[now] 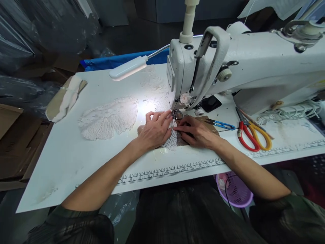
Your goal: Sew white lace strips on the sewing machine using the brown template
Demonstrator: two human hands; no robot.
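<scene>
A strip of white lace (pixel 170 141) lies under the needle area of a white sewing machine (pixel 175 64). My left hand (pixel 155 131) rests flat on the lace, its fingers stretched toward the presser foot (pixel 175 114). From the other side, my right hand (pixel 196 132) pinches the lace's right edge between thumb and fingers, just in front of the foot. Beneath both hands is a brown plate (pixel 184 141) on the machine bed. The needle tip is hidden by fingers and machine parts.
Left of my hands lies a gathered lace piece (pixel 109 118); farther left, a rolled white band on card (pixel 67 96). Blue thread snips (pixel 224 125) and red-and-yellow scissors (pixel 254 134) lie at right. A lamp (pixel 129 68) lights the bed. A purple basket (pixel 238 193) stands below.
</scene>
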